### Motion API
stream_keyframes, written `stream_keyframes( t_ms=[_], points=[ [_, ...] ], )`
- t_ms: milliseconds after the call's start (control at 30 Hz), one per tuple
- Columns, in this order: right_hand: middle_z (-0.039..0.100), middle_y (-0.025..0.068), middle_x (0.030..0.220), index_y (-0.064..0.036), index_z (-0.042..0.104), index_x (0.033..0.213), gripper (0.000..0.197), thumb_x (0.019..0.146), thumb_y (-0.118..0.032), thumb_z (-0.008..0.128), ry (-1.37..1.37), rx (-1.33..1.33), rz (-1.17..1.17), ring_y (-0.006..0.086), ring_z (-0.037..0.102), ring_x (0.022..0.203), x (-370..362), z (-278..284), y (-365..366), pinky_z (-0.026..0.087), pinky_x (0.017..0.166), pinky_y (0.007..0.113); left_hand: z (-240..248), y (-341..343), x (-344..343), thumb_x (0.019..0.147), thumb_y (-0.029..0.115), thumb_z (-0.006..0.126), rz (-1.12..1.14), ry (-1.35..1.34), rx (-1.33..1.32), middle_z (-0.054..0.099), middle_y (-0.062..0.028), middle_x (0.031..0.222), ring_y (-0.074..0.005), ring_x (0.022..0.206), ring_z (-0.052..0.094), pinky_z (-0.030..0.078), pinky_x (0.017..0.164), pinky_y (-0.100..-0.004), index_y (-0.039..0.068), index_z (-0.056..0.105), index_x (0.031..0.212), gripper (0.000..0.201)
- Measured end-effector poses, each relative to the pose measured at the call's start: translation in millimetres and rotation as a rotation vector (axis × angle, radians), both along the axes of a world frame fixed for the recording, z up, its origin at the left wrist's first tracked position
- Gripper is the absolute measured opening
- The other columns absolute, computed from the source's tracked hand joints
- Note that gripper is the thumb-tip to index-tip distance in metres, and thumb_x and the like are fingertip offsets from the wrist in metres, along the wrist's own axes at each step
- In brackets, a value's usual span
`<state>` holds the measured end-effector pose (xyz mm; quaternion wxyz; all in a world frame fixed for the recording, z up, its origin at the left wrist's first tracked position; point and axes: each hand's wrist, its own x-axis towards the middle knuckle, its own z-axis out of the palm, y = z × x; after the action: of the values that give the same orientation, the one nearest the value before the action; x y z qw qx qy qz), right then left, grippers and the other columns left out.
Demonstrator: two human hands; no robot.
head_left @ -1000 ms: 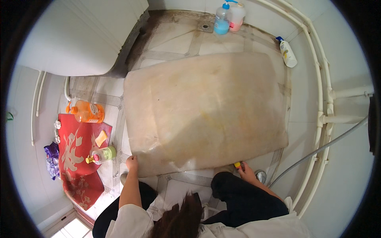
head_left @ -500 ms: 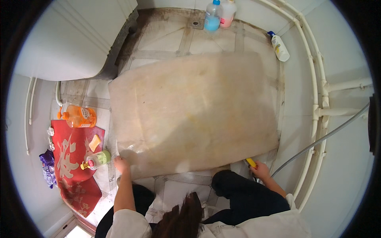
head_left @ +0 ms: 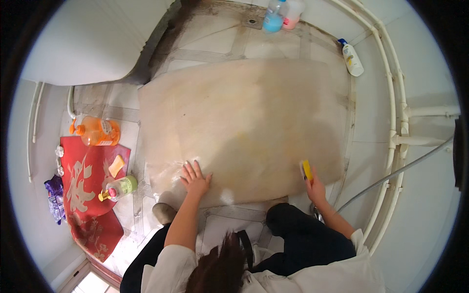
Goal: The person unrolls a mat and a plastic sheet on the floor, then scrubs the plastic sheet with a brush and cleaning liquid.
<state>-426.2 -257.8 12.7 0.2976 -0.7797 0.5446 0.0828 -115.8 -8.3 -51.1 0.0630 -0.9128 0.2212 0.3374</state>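
Well, the left hand [head_left: 196,185] spreads its fingers on a stained mat [head_left: 234,112]; the right hand's [head_left: 315,188] fingers grip a yellow brush [head_left: 307,170]. Beyond them, grimy tiles [head_left: 210,40] meet white walls [head_left: 369,124].

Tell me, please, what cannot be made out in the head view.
Head view: the underside of the beige sheet, hidden by its upper face.
Head view: the gripped part of the yellow tool, covered by the right hand.
Head view: the top of the blue bottle, cut off by the upper edge.
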Motion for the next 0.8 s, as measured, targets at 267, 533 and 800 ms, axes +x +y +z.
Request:
stream_keyframes(
  t_ms=[267,533,800],
  points=[
    [0.056,0.0169,0.081,-0.0197,0.028,0.125,0.049,0.08,-0.026,0.044,0.205,-0.016,0.548,0.0318,0.055,0.07,136,-11,-19,0.044,0.06,0.04,-14,9,29,0.076,0.054,0.038,-0.094,0.14,0.176,-0.011,-0.0113,0.136,-0.0297,0.125,-0.006,0.011,0.097,-0.0491,0.018,-0.005,0.131,0.078],
    [0.057,0.0144,0.079,-0.021,0.035,0.122,0.047,0.077,-0.028,0.046,0.246,0.204,1.15,0.029,0.055,0.069,134,10,-7,0.043,0.064,0.041,152,36,127,0.076,0.048,0.042,-0.685,0.437,0.15,0.046,-0.0183,0.113,-0.0326,0.102,0.045,0.034,0.087,-0.0387,0.012,0.031,0.124,0.061],
    [0.057,0.0149,0.085,-0.009,0.048,0.104,0.037,0.075,-0.034,0.048,0.157,0.164,1.069,0.0296,0.054,0.075,258,76,8,0.042,0.065,0.038,154,177,98,0.073,0.02,0.053,0.084,-0.174,-0.7,0.057,-0.0128,0.089,-0.0273,0.082,0.055,0.044,0.071,-0.0361,0.009,0.053,0.099,0.029]
  ],
)
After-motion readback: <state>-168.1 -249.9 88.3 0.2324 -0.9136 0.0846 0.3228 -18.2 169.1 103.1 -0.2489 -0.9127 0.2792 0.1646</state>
